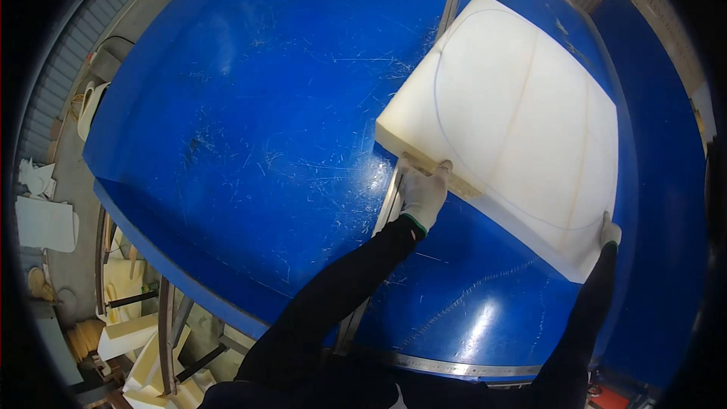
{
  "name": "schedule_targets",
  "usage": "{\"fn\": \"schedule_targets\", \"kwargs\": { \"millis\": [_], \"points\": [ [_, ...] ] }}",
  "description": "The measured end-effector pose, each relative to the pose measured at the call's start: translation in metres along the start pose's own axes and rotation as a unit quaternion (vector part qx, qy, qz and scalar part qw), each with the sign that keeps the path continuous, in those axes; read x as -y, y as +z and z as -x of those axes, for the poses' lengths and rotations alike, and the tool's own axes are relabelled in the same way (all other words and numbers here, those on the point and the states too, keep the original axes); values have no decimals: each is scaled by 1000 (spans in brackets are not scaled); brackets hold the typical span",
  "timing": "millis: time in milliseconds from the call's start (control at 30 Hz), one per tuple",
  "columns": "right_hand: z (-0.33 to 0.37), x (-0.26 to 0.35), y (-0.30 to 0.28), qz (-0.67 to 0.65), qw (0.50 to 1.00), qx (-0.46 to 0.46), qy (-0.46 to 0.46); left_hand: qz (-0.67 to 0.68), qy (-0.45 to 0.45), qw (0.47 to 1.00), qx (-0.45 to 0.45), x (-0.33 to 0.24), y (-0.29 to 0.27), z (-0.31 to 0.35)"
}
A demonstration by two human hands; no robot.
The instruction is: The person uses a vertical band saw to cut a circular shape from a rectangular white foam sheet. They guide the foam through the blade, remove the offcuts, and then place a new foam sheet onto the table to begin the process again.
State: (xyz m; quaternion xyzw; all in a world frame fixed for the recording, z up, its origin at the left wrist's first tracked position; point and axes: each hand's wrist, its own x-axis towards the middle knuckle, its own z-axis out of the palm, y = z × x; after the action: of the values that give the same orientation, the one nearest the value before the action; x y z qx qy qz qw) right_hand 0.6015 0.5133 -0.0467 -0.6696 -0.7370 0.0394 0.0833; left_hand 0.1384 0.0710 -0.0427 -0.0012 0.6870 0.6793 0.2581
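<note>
Blue table (250, 129) brightly lit, seemingly from above. Glare thrown back in white patches: near the near edge, toward the far left corner, and below the left corner of the white block (522, 129). Block's top rendered pale, its near side shaded; darker blue seen just below. Table edges bowed by the lens, corners of view blackened. Scratches sharply recorded; clutter beyond the left edge softened.

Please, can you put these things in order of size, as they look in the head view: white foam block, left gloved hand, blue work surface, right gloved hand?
1. Blue work surface
2. White foam block
3. Left gloved hand
4. Right gloved hand, showing least, as it is partly hidden
</note>
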Motion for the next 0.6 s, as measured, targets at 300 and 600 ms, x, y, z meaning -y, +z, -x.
{"fn": "schedule_targets", "kwargs": {
  "millis": [300, 600],
  "points": [
    [13, 10, -14, -39, 999, 8, 27, 2, -37, 999, 20, -40, -3, 7],
    [27, 14, -16, -87, 995, 7, 45, 10, -9, 1000, 14, -51, -3, -1]
  ]
}}
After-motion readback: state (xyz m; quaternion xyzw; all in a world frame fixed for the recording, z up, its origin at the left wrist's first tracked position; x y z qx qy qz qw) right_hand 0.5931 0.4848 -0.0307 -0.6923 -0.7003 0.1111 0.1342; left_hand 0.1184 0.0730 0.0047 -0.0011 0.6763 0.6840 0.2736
